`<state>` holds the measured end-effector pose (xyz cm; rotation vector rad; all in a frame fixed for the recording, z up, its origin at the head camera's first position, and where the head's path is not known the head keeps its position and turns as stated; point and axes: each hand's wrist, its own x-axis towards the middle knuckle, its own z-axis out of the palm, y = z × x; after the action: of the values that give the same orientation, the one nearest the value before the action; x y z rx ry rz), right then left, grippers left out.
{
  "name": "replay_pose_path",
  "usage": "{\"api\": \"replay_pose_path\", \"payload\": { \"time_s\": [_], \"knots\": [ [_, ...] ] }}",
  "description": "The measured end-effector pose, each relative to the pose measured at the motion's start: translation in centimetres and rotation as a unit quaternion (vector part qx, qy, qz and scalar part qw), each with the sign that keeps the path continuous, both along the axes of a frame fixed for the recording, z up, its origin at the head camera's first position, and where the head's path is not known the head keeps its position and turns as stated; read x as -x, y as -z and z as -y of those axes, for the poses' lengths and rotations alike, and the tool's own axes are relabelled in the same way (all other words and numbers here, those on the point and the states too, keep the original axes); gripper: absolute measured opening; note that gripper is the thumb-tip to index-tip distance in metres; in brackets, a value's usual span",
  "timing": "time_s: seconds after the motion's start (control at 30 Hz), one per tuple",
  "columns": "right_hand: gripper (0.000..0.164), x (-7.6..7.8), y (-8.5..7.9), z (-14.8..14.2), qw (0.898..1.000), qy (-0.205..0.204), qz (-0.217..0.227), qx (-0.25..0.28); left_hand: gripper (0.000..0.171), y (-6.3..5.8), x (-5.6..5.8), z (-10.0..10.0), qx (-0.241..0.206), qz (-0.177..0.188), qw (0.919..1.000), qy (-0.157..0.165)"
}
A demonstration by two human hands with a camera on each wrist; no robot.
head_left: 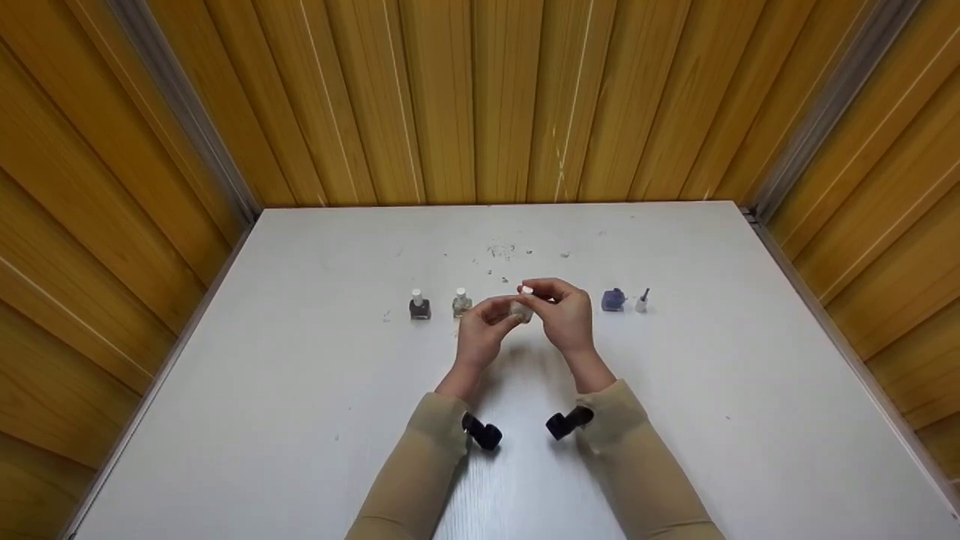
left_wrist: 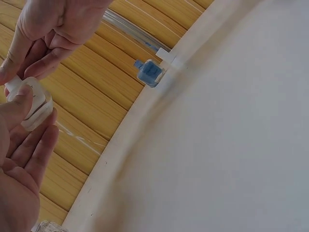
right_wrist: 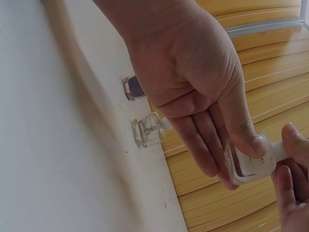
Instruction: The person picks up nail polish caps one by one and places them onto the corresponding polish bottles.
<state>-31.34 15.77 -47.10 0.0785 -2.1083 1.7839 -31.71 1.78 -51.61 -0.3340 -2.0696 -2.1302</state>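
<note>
Both hands meet over the middle of the table around a nail polish bottle (left_wrist: 36,104) of clear glass with whitish contents. My left hand (head_left: 480,334) grips its body between thumb and fingers, the thumb lying across the printed face (right_wrist: 253,162). With thumb and fingertips, my right hand (head_left: 568,315) pinches the white cap (head_left: 527,290) at the bottle's top. The cap is on the neck, and the fingers partly cover it. In both wrist views the bottle is held tilted, raised off the table.
Left of the hands stand a dark polish bottle (head_left: 420,308) and a clear glittery one (head_left: 461,304), both white-capped. To the right are an uncapped blue-purple bottle (head_left: 613,301) and its cap (head_left: 641,305), brush upward. Small specks (head_left: 502,251) mark the white table (head_left: 300,420); wood-patterned walls surround its back and sides.
</note>
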Motion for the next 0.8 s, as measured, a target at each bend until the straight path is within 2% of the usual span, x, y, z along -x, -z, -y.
{"api": "replay_pose_path", "payload": {
  "time_s": [0.13,0.3,0.5,0.63,0.8],
  "knots": [
    [0.024,-0.1,-0.1,0.0,1.000,-0.008,-0.003,0.002,0.030,0.1,0.0,0.0,0.000,-0.004,1.0000,0.000],
    [0.024,0.0,-0.3,-0.6,0.999,-0.049,0.006,-0.008,0.030,0.1,0.1,0.1,-0.007,0.019,0.9998,0.008],
    [0.028,0.0,-0.7,-1.5,0.994,-0.094,0.029,-0.050,0.031,0.1,0.3,0.2,-0.007,0.037,0.9991,0.017],
    [0.026,-0.1,-0.9,-1.8,0.990,-0.091,0.036,-0.098,0.030,0.1,0.3,0.2,-0.009,0.043,0.9989,0.017],
    [0.024,-0.1,-0.8,-1.5,0.989,-0.069,0.028,-0.131,0.031,0.1,0.4,-0.1,-0.013,0.053,0.9984,0.010]
  ]
}}
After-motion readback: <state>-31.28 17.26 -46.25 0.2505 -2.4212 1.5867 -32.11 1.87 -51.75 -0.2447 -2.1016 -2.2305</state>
